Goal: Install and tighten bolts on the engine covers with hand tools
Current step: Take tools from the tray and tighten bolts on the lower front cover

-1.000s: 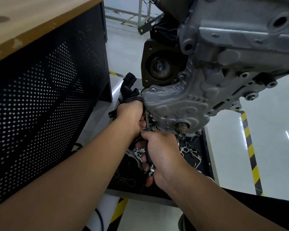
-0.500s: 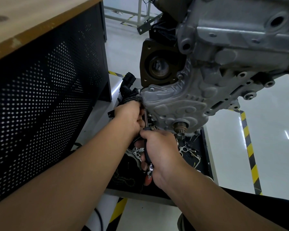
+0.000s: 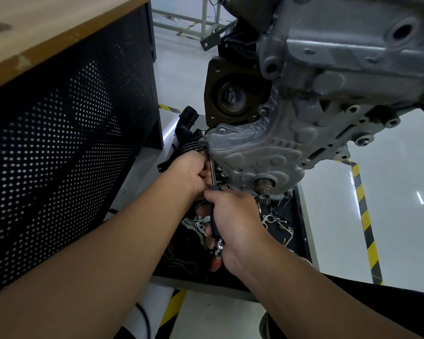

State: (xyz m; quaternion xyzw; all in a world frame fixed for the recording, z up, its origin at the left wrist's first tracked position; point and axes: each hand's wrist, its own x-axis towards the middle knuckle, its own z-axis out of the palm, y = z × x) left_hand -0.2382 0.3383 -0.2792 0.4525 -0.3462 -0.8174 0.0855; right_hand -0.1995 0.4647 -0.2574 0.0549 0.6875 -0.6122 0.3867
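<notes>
Head view — both hands unmoved: right hand (image 3: 233, 221) grips ratchet (image 3: 215, 231), left hand (image 3: 191, 174) steadies its extension (image 3: 213, 173)

I have one camera only, worn on my head, so no second view shares any of this. It looks forward and steeply down along both my forearms, close enough that they fill the lower half of the picture. My left hand (image 3: 189, 172) and right hand (image 3: 233, 221) meet near the middle. Above and beyond my fingers the engine cover (image 3: 252, 152) looms, seen from below. Left of my fingers stands the perforated bench panel (image 3: 66, 143); under them, further down, lies the black parts tray (image 3: 301, 231) on the floor
</notes>
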